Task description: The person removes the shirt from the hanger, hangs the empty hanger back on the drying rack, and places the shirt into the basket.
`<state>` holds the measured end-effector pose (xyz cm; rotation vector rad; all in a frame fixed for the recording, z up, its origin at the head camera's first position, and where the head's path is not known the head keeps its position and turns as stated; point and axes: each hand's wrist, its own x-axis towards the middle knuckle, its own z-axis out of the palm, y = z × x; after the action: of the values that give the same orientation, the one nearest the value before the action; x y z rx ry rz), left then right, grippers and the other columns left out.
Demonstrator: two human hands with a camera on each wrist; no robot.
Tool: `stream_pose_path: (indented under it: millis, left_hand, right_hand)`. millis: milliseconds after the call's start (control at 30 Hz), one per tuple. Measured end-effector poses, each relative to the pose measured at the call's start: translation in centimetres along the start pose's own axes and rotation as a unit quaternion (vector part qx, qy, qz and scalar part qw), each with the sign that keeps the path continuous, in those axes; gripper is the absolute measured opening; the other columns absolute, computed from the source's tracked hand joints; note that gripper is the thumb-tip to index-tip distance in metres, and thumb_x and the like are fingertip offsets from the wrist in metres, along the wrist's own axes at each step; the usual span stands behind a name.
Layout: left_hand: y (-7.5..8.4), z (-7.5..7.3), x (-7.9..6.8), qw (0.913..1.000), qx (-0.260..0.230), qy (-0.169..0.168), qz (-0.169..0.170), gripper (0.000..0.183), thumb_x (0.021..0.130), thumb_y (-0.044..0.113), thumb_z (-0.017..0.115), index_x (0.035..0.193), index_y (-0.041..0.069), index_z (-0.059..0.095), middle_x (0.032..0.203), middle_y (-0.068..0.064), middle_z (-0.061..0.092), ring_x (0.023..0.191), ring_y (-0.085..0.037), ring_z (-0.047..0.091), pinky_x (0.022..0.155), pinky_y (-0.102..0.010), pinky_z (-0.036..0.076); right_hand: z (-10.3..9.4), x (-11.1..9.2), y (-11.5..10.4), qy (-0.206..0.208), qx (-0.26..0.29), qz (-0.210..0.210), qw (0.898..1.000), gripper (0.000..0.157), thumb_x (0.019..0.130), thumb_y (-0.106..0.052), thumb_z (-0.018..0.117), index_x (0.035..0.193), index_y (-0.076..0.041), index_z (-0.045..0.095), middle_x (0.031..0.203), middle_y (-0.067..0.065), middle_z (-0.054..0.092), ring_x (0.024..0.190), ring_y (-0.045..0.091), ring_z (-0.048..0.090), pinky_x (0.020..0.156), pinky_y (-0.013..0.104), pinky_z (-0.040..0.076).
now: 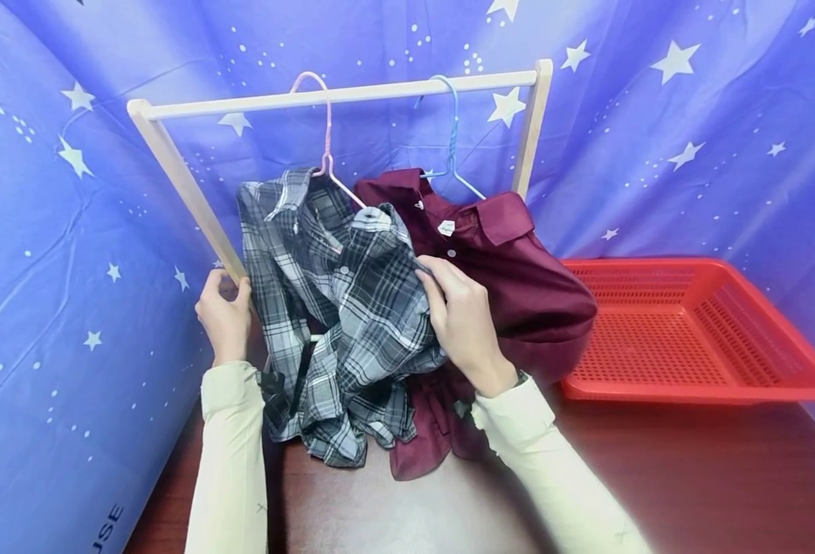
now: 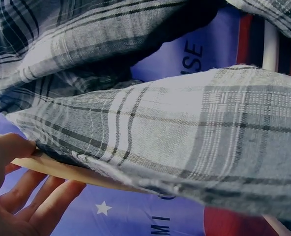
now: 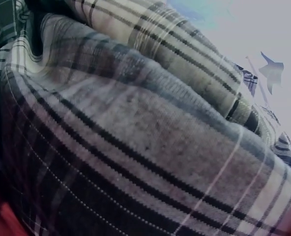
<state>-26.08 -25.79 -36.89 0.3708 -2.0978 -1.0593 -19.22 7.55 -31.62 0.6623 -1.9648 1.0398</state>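
A grey plaid shirt point(image 1: 379, 300) hangs on a pink hanger point(image 1: 328, 131), its front bunched to the right. My right hand point(image 1: 465, 315) pinches the shirt's right side with thumb and fingers. At the rack's left wooden post point(image 1: 188, 192), my left hand point(image 1: 225, 315) has its thumb on one side and its fingers on the other, right beside the plaid sleeve point(image 2: 155, 123). In the left wrist view the thumb point(image 2: 13, 145) meets the sleeve's edge. Plaid cloth point(image 3: 135, 132) fills most of the right wrist view, hiding the right fingertips.
Beside the plaid shirt, a maroon shirt point(image 1: 539, 285) hangs from a blue hanger point(image 1: 455, 131) on the rack's top bar point(image 1: 379, 94). A red plastic basket point(image 1: 698, 394) stands on the brown table point(image 1: 691, 477) at the right. A blue star-patterned curtain point(image 1: 656, 154) closes off the back and left.
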Motion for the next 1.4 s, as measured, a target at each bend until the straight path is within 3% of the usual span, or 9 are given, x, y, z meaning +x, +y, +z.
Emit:
stream_pose_path:
  millis: [367, 767, 1067, 1400]
  left_hand:
    - [0.0, -0.1, 0.2, 0.9999, -0.002, -0.010, -0.003, 0.020, 0.092, 0.014, 0.066, 0.107, 0.001, 0.066, 0.102, -0.021, 0.072, 0.093, -0.037, 0.069, 0.093, -0.047, 0.048]
    - [-0.1, -0.1, 0.2, 1.0000, -0.003, -0.009, 0.000, 0.020, 0.092, 0.018, 0.067, 0.106, 0.003, 0.067, 0.101, -0.021, 0.073, 0.092, -0.036, 0.069, 0.092, -0.046, 0.048]
    - [-0.3, -0.2, 0.3, 0.9998, -0.001, -0.016, 0.008, 0.021, 0.093, 0.019, 0.066, 0.106, 0.003, 0.066, 0.101, -0.021, 0.072, 0.092, -0.036, 0.068, 0.089, -0.047, 0.049]
    - [-0.7, -0.4, 0.5, 0.9994, 0.002, -0.026, 0.023, 0.020, 0.093, 0.018, 0.067, 0.106, 0.002, 0.066, 0.102, -0.020, 0.073, 0.094, -0.035, 0.070, 0.092, -0.045, 0.049]
  right_hand:
    - [-1.6, -0.1, -0.6, 0.028, 0.009, -0.009, 1.000, 0.020, 0.097, -0.006, 0.061, 0.111, 0.004, 0.069, 0.104, 0.015, 0.072, 0.095, 0.024, 0.069, 0.088, 0.034, 0.053]
    - [-2.9, -2.2, 0.3, 0.013, 0.006, 0.012, 1.000, 0.018, 0.095, -0.003, 0.062, 0.110, 0.003, 0.070, 0.103, 0.014, 0.073, 0.094, 0.023, 0.070, 0.087, 0.031, 0.052]
    - [-3.5, -3.4, 1.1, -0.004, 0.010, 0.011, 1.000, 0.018, 0.093, -0.001, 0.064, 0.110, 0.003, 0.070, 0.103, 0.014, 0.073, 0.095, 0.023, 0.070, 0.087, 0.030, 0.052]
    - [-5.2, -5.3, 2.0, -0.064, 0.027, 0.042, 0.997, 0.018, 0.091, 0.001, 0.066, 0.108, -0.002, 0.071, 0.102, 0.009, 0.073, 0.095, 0.019, 0.069, 0.092, 0.014, 0.047]
